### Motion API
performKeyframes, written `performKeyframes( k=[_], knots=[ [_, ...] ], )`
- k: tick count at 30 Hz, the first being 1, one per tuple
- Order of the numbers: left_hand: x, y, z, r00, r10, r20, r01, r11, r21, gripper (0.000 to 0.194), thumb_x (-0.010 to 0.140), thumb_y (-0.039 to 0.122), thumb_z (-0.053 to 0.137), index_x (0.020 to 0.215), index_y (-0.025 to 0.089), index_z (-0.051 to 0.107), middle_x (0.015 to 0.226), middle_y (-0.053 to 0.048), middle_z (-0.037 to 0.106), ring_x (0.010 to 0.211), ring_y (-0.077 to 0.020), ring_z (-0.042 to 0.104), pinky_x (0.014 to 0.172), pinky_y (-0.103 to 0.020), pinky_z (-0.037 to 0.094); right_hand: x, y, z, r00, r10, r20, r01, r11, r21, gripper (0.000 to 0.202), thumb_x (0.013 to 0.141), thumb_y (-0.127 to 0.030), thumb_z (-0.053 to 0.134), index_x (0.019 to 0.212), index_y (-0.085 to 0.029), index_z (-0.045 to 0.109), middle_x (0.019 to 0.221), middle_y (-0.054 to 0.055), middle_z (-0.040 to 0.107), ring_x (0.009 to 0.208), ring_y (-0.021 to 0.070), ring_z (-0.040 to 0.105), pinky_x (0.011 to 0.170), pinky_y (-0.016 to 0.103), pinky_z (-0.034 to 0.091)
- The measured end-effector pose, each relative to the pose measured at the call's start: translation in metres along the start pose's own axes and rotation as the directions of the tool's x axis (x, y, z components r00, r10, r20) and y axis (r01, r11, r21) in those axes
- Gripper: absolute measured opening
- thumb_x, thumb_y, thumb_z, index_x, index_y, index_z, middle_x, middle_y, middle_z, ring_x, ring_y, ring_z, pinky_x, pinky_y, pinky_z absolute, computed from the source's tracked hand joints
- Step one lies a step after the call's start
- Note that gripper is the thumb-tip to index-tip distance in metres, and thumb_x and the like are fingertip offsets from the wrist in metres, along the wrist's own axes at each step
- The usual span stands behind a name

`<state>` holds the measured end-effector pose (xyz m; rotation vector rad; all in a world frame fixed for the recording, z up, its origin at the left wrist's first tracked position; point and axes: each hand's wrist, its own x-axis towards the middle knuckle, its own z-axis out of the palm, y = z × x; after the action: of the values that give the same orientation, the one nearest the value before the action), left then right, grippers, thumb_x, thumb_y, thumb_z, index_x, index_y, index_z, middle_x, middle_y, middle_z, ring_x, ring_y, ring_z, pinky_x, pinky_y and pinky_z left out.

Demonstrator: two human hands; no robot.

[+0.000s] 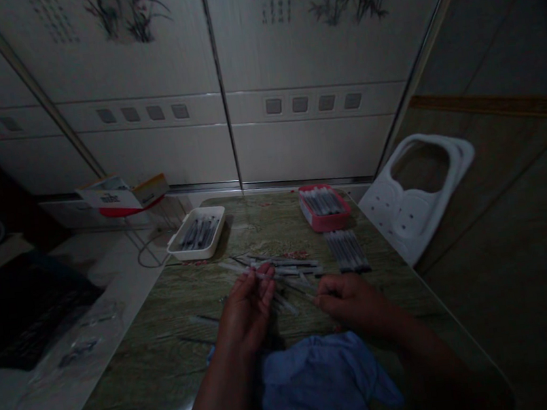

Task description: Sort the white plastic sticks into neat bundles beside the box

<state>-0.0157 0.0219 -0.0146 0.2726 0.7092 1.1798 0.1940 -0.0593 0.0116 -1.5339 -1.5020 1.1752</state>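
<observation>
Holding left hand (250,303) palm-up.

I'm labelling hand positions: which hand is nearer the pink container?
Right. The right hand is on the near side of the pink container, roughly in line; the left hand is farther off, toward the near left.

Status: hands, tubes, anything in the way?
Left hand palm up, holding pale tube. Right hand pinching thin rod. Loose tubes beyond. Blue cloth between forearms.
</observation>
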Motion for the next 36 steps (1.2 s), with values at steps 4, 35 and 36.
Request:
performKeyframes(
  k=[4,35,36],
  knots=[
    [0.0,0.002,0.001,0.999,-0.009,-0.044,0.008,1.0,-0.028,0.012,0.087,0.006,0.064,0.095,0.015,0.064,0.114,-0.013,0.073,0.104,-0.021,0.072,0.079,-0.026,0.062,0.0,0.0,-0.002,1.0,0.014,0.018,-0.013,1.0,-0.011,0.018,0.084,-0.035,0.058,0.074,-0.02,0.058,0.063,-0.005,0.048,0.057,0.0113,0.048,0.05,0.02,0.04],
    [-0.018,-0.013,0.007,0.961,-0.207,0.184,0.159,0.956,0.247,0.021,0.086,0.02,0.072,0.104,0.018,0.062,0.117,-0.012,0.072,0.077,-0.0112,0.071,0.058,-0.016,0.052,0.0,-0.013,0.001,0.993,-0.015,0.114,-0.007,0.982,0.187,0.028,0.09,-0.043,0.059,0.098,-0.018,0.068,0.07,-0.002,0.056,0.056,0.0093,0.049,0.05,0.02,0.04],
    [-0.018,-0.013,0.007,0.959,-0.211,0.189,0.162,0.956,0.244,0.021,0.086,0.02,0.072,0.103,0.018,0.061,0.116,-0.011,0.072,0.078,-0.0116,0.071,0.057,-0.016,0.052,-0.001,-0.014,0.001,0.993,-0.01,0.12,-0.014,0.981,0.195,0.028,0.09,-0.044,0.06,0.097,-0.018,0.068,0.071,-0.002,0.057,0.057,0.0095,0.05,0.051,0.02,0.041]
  ],
)
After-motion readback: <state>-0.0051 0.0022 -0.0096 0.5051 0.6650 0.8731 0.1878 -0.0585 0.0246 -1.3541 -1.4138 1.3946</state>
